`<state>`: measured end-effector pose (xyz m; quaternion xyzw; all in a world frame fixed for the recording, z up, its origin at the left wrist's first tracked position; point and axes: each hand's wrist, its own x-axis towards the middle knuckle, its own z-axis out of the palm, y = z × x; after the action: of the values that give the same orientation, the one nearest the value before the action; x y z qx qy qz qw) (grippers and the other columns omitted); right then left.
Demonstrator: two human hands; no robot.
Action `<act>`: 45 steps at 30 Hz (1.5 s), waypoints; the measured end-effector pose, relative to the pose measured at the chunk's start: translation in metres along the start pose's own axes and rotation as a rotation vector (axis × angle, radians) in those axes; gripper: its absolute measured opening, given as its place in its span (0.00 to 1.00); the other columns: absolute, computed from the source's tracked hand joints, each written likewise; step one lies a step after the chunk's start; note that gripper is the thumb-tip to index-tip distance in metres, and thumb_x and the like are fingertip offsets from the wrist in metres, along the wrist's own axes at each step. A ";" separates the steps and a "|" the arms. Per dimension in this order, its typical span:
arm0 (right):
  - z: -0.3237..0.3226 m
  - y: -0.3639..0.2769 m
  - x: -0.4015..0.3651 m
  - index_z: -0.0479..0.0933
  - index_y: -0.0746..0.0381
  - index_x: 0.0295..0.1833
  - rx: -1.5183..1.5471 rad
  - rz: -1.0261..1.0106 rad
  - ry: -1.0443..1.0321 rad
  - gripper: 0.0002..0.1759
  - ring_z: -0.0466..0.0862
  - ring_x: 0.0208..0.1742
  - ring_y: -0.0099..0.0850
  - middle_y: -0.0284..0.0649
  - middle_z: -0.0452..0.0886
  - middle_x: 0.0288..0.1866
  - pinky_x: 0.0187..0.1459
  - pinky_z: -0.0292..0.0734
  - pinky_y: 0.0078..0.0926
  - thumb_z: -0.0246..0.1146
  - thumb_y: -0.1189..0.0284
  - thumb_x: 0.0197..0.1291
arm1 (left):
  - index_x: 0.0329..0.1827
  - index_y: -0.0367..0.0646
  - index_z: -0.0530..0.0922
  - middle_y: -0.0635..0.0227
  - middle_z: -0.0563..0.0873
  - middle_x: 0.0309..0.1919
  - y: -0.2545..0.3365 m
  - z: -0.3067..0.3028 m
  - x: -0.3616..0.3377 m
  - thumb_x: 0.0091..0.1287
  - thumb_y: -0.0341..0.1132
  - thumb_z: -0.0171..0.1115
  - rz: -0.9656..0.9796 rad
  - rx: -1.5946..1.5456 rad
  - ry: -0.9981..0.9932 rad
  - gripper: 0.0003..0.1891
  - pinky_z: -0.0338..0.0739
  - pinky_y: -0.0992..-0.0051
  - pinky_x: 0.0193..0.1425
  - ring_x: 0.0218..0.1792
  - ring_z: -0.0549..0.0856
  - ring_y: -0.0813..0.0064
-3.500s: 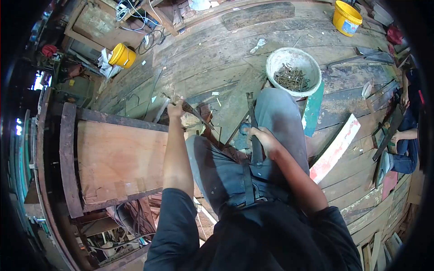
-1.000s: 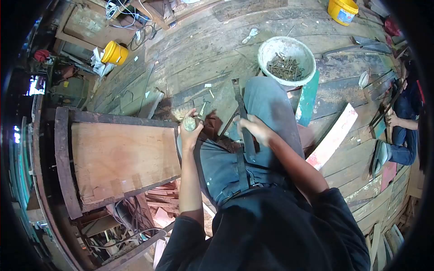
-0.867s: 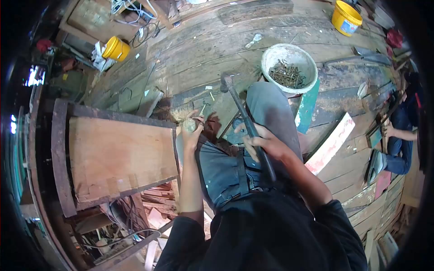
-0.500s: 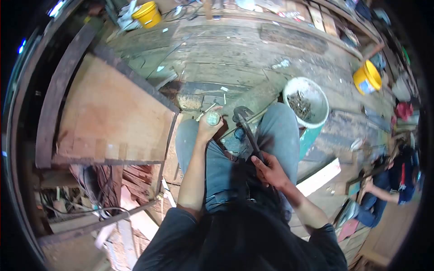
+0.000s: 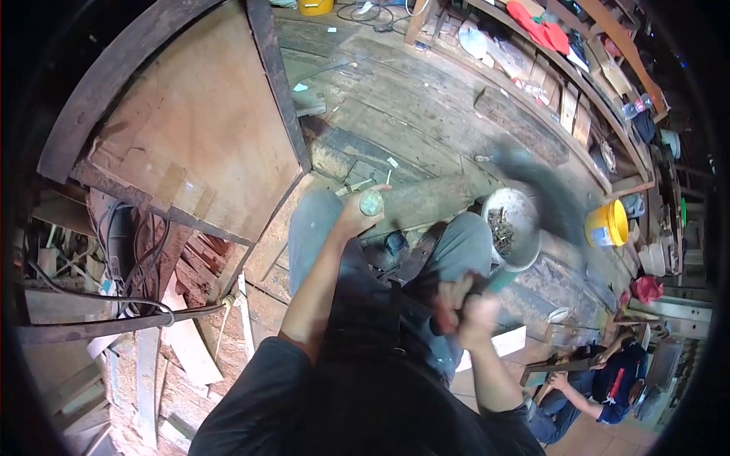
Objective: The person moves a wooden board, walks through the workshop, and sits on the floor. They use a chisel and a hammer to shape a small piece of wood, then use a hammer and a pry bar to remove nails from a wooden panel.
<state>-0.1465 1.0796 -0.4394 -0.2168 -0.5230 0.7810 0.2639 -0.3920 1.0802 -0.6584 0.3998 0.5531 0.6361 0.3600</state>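
The left hand [image 5: 357, 218] is curled round what looks like a handle with a pale green round end [image 5: 371, 203], held mid-frame just beside the left knee. Right of centre and lower, some dark tool [image 5: 477, 286] is gripped in the right hand [image 5: 479, 315], pretty blurry tbh. A white basin [image 5: 526, 243] of nail-like bits is parked by the right knee; another person [image 5: 622, 384] is seen lower right.

Pale-grn tool end [image 5: 372, 203], wht basin [image 5: 528, 230], yel bucket [image 5: 608, 216], gry trousers [image 5: 462, 248], blk shirt [image 5: 380, 403]
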 end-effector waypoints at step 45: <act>-0.021 0.052 -0.003 0.63 0.62 0.29 -0.343 0.560 0.011 0.24 0.63 0.07 0.22 0.31 0.62 0.11 0.11 0.60 0.21 0.44 0.55 0.74 | 0.52 0.38 0.78 0.70 0.84 0.41 0.000 0.013 -0.004 0.49 0.25 0.66 0.021 0.015 -0.149 0.23 0.74 0.77 0.51 0.41 0.79 0.81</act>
<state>-0.1411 1.0762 -0.4946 -0.3977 -0.5653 0.7226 0.0014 -0.3787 1.0824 -0.6579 0.4545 0.5251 0.6043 0.3904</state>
